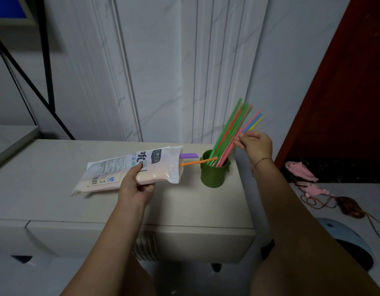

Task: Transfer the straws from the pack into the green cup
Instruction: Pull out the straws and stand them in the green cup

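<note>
My left hand grips the white plastic straw pack near its middle and holds it roughly level above the white cabinet top. The pack's open end points right, with a purple straw and an orange straw sticking out toward the green cup. The cup stands near the cabinet's right edge and holds several green, red and pink straws leaning up to the right. My right hand pinches a few pink, blue and yellow straws whose lower ends are in the cup.
A marbled white wall rises behind the cabinet. At the right stands a dark red panel, and below it a lower surface carries pink toys, a dark pouch with cords and a blue-and-black rounded object. A black metal frame stands at the far left.
</note>
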The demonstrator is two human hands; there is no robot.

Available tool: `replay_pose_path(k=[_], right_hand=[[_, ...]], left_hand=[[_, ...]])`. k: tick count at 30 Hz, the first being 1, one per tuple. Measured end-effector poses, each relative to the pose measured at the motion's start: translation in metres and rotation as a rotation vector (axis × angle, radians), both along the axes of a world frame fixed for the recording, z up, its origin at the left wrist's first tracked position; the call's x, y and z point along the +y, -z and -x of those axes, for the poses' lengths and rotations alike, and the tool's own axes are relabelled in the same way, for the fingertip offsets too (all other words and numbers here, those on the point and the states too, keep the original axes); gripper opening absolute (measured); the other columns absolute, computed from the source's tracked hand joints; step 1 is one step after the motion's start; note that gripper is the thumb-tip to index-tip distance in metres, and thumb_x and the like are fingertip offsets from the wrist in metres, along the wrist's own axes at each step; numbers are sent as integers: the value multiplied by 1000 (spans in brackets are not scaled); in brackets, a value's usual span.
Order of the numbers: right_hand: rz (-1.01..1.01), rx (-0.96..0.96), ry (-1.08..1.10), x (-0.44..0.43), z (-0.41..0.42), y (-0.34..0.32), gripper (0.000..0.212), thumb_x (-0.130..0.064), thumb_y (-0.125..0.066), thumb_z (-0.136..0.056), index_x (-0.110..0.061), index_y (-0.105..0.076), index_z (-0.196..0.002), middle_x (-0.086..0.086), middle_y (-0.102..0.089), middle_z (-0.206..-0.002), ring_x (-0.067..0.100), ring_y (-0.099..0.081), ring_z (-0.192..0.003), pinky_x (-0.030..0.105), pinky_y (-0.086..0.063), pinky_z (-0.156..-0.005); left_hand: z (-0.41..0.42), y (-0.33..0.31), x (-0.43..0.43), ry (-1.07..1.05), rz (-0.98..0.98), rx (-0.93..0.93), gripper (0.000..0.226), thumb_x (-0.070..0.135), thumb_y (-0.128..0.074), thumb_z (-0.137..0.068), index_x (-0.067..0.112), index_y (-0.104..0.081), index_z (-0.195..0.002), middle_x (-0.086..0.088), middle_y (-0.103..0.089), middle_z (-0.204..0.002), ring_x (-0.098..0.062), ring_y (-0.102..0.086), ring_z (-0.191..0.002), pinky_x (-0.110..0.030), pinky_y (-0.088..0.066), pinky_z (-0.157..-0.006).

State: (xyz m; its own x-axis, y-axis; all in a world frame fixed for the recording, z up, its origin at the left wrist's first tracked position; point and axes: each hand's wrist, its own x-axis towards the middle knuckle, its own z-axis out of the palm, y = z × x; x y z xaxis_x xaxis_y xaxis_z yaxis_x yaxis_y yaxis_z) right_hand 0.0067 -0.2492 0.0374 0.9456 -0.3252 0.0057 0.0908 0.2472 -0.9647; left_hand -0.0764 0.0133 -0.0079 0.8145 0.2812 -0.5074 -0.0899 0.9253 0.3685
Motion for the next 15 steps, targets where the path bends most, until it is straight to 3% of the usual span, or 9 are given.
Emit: replay_pose_path(k=[4, 7, 10, 15], right_hand=[[1, -7, -94, 4, -6, 3, 21, 6, -51, -89, 12, -54, -109, 15, -63, -91, 15, -65, -76, 19, -57, -70], [-13, 28, -138, 3, -7, 9, 23, 3, -47, -92, 13, -53, -112, 19, -61, -100, 15, -65, -80, 29, -52, -89], [-52, 38, -150, -4, -3, 18, 29, 1, -42, -95, 13, -48, -121, 22, -57, -110, 15, -64, -86, 29, -47, -93], [-28, 47, -116, -15, 13, 27, 32, -2, -43, -95, 12, -49, -123, 20, -59, -111, 21, -63, -96, 29, -48, -93]], left_hand=[[-2, 0, -7, 33, -12, -10, 22, -4, -60, -86, 14, -63, -98, -5, -75, -69, -21, -69, -86, -40, -61, -66], [-3, 0, -11, 50, -15, -2, 23, -4, -61, -86, 13, -63, -100, -5, -76, -80, -21, -69, -88, -41, -61, -65], [-3, -1, -16, 57, -7, 1, 26, -4, -61, -86, 13, -63, -105, -6, -72, -97, -21, -69, -90, -42, -60, -62], [-3, 0, -24, 68, -11, -2, 33, -4, -60, -87, 14, -62, -113, -5, -71, -102, -20, -69, -91, -43, -59, -66]])
